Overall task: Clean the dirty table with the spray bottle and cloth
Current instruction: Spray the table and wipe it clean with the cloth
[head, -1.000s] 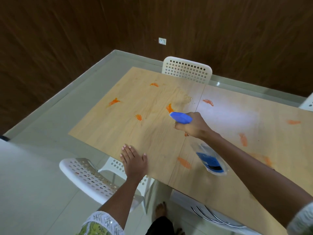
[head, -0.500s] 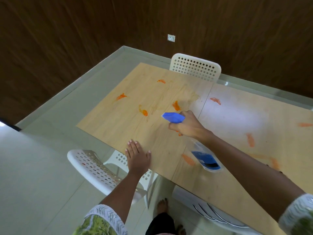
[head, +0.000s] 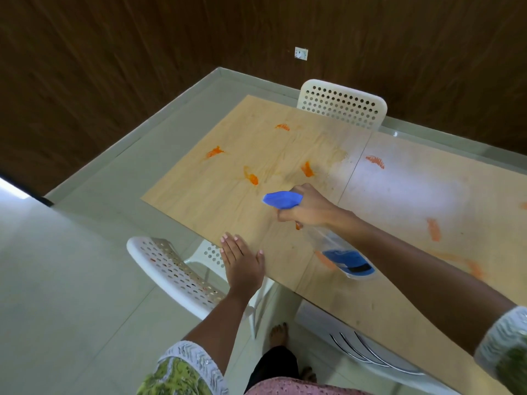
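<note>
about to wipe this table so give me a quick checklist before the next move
1. Right hand grips the bottle: ok.
2. Nozzle points over the stained table: ok.
3. Liquid left in bottle: ok, blue at its base.
4. Left hand flat on the table edge, free: ok.
5. Cloth within reach: cannot tell, none in view.
6. Stains all wetted: not ok, several look dry.

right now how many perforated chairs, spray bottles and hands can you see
perforated chairs: 2
spray bottle: 1
hands: 2
total: 5
</note>
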